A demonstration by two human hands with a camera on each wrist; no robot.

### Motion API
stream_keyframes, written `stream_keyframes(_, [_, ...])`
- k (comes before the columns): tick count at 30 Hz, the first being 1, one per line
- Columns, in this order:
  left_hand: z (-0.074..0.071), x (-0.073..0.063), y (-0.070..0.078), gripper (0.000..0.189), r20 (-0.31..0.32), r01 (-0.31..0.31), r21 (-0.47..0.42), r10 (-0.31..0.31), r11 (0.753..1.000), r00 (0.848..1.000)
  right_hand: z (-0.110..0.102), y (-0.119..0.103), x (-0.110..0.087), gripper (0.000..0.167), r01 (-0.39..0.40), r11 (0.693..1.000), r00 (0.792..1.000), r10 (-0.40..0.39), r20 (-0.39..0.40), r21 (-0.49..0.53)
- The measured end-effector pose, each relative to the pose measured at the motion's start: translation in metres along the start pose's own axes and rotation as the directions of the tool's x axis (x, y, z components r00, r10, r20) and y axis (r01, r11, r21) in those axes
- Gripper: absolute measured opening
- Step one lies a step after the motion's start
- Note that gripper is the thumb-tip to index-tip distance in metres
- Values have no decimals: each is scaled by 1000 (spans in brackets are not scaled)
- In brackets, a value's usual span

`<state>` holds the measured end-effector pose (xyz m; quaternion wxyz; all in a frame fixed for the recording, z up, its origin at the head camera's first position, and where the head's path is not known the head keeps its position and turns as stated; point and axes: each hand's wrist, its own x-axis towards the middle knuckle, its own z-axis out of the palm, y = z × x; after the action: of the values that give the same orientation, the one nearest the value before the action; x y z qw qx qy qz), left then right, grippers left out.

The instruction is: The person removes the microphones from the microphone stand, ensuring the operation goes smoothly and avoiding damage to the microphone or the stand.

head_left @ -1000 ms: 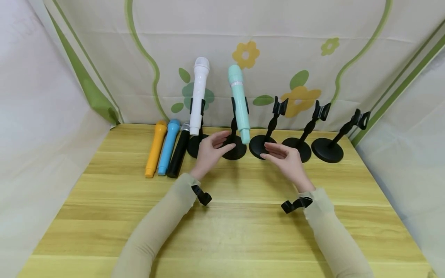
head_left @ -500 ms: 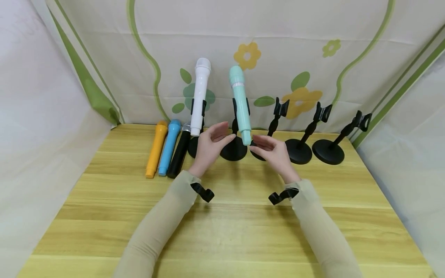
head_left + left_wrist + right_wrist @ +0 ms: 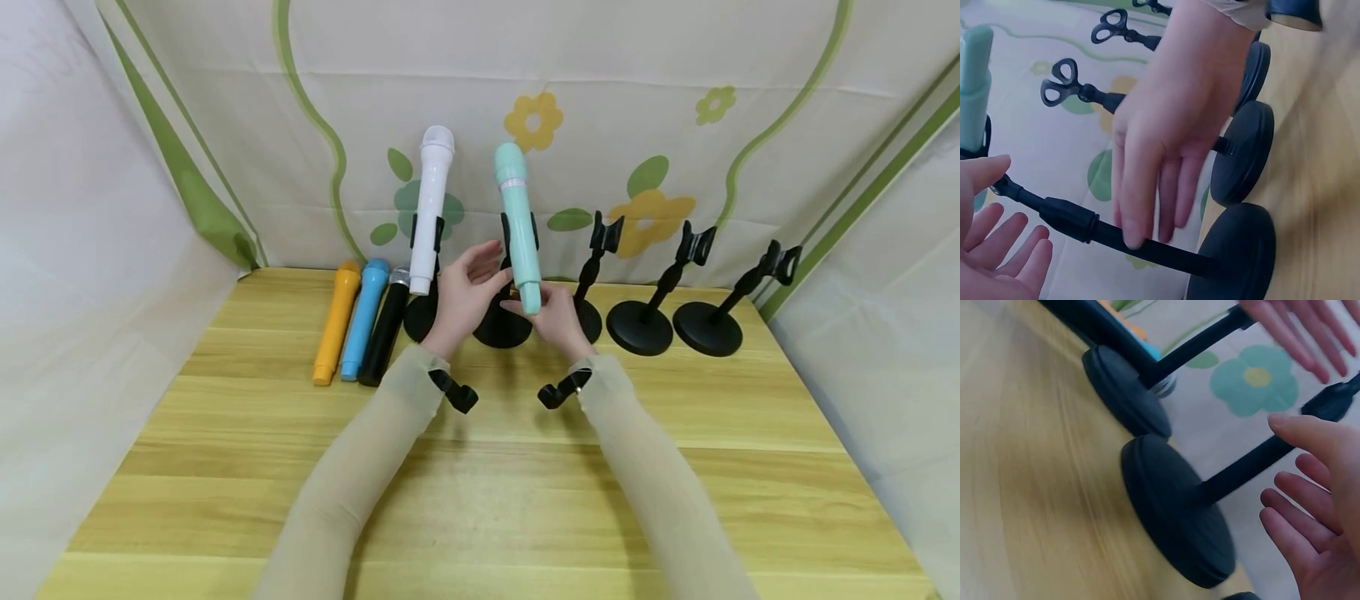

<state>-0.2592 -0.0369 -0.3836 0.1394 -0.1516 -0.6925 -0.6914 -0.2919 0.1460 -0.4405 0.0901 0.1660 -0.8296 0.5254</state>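
Note:
A mint-green microphone [image 3: 519, 225] sits tilted in the clip of a black desk stand [image 3: 501, 327]. My left hand [image 3: 465, 296] is just left of that stand's pole, fingers extended and holding nothing. On the other side my right hand [image 3: 558, 321] reaches in by the microphone's lower end, which covers part of it. In the right wrist view the right hand [image 3: 1335, 506] has its fingers spread around the pole, and contact is unclear. The left wrist view shows the left hand [image 3: 997, 256] below the clip. A white microphone [image 3: 431, 208] rests in the stand to the left.
Orange [image 3: 336, 325], blue [image 3: 364, 321] and black [image 3: 386, 329] microphones lie side by side at the left. Three bare black stands, including the middle one [image 3: 640, 327], line the right. A patterned curtain [image 3: 600, 125] hangs behind the wooden table [image 3: 480, 500].
My right hand has moved left from the third stand to the second one. The left hand has shifted up and slightly right, toward the same pole. Both mounted microphones stay in their clips.

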Motion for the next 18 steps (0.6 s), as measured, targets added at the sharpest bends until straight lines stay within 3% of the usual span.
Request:
stream_keyframes(3, [3,8,-2,46,-2,-1,14,1,1000,1000,9,6,4,26,69,998,998,-69,-8,-4])
stream_keyframes(5, [5,12,-4,44,-3,-4,40,4,999,1000,13,9,5,27,66,998,998,-66,-17,-9])
stream_keyframes(12, [9,22,-10,32,-8,40,126,-39,991,999,20,13,5,35,-87,996,996,87,-20,-12])
stream_keyframes(18, [9,26,-11,26,-33,54,174,-49,983,998,21,14,5,36,-135,991,991,135,-18,4])
